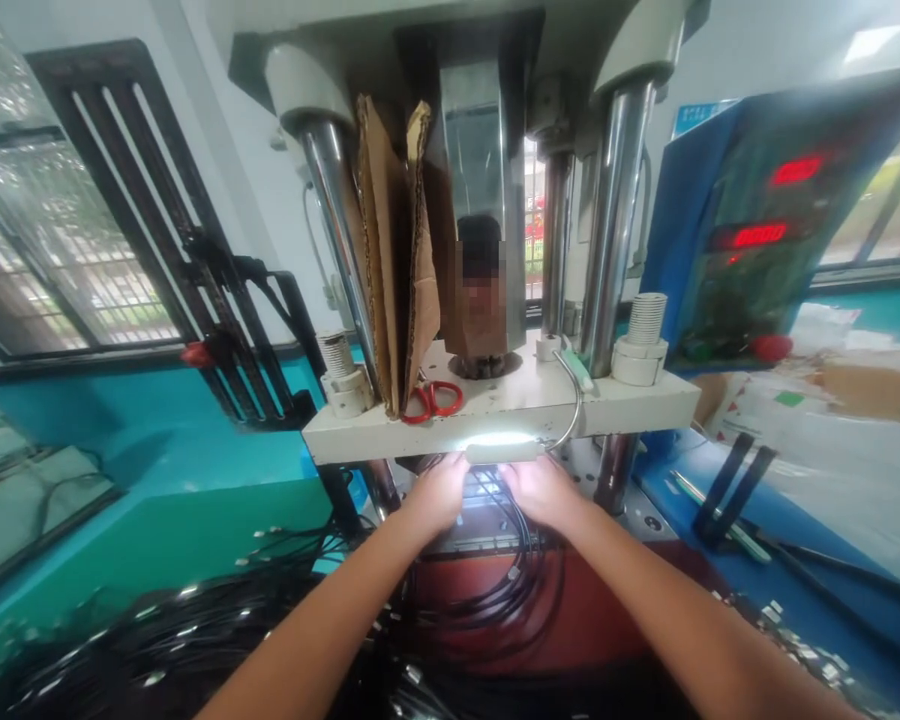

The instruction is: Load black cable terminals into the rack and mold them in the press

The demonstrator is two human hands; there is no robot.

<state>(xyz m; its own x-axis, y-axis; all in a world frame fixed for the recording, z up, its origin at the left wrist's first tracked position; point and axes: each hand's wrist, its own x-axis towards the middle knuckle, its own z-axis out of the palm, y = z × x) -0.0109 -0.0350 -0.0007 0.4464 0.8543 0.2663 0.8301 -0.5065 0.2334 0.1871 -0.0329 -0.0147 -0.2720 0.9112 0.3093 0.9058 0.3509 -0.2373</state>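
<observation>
My left hand point(441, 496) and my right hand point(541, 492) reach in below the front edge of a press plate point(615, 412). A lit lamp point(504, 452) hides part of my fingers. The right hand is closed at a bundle of thin black cables point(525, 535), which loops down in front of it. On the left, the fingers are curled too, but what they hold is hidden. Between the hands lies a metal mould point(480, 528), partly covered by the cables.
Red-handled scissors point(433, 400) and folded cardboard point(397, 270) rest on the press plate. A large heap of black cables point(150, 640) lies at left. At right stands a blue control box point(757, 220) with red digits, above a blue surface point(817, 580).
</observation>
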